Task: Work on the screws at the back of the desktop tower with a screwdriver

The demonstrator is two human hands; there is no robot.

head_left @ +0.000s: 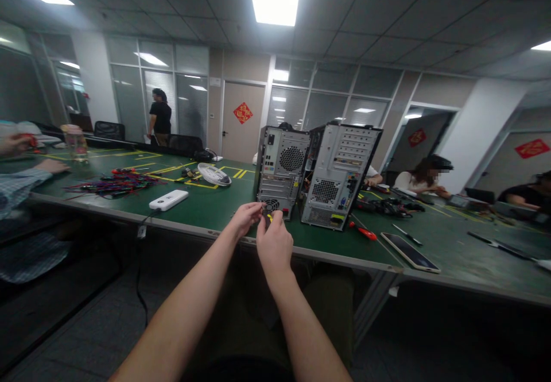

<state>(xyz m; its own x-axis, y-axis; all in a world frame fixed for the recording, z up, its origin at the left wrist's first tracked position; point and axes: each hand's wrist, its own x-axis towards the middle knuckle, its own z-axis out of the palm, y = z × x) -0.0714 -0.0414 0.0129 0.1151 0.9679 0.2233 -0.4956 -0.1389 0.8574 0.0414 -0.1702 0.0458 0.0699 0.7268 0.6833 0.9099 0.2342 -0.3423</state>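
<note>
Close together over the table's front edge, my two hands meet at a small black-and-yellow object (269, 217) whose kind I cannot make out. My right hand (275, 241) is closed around it. The fingers of my left hand (248, 217) are pinched at its upper left side; whatever they hold is too small to name. Just behind my hands stands a computer tower (282, 184), its back panel facing me. A second, larger computer tower (333, 186) stands to its right, also showing its rear ports and vents.
Left on the green table (206, 212) lie a white power bank (169, 200) with a cable, a bundle of coloured wires (116, 182) and a white basket (214, 174). Rightward are a red-handled tool (364, 231) and a phone (411, 251). Other people sit at both sides.
</note>
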